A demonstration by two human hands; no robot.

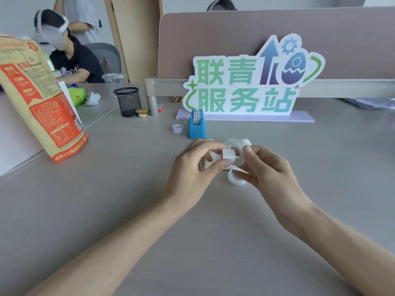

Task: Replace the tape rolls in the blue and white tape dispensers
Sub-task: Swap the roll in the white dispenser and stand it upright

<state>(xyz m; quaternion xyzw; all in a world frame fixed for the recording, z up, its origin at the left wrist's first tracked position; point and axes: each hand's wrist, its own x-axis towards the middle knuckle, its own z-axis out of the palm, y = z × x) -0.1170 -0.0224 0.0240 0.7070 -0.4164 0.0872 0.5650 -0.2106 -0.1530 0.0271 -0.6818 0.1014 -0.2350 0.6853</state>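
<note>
The blue tape dispenser (196, 126) stands upright on the grey table with a tape roll in it. A small white ring (177, 128) lies to its left. In front of it my left hand (195, 167) pinches a small white core piece (228, 155), and my right hand (271, 167) holds a white tape roll (237, 147) right beside that piece. The white tape dispenser (208, 165) sits on the table under my hands, mostly hidden. Another white tape ring (235, 178) lies flat just below my fingers.
A large green and blue sign on a lilac base (243, 116) stands behind the dispensers. A black mesh pen cup (128, 101) and an orange snack bag (40, 99) are at the left. Another person with a headset sits at the back left.
</note>
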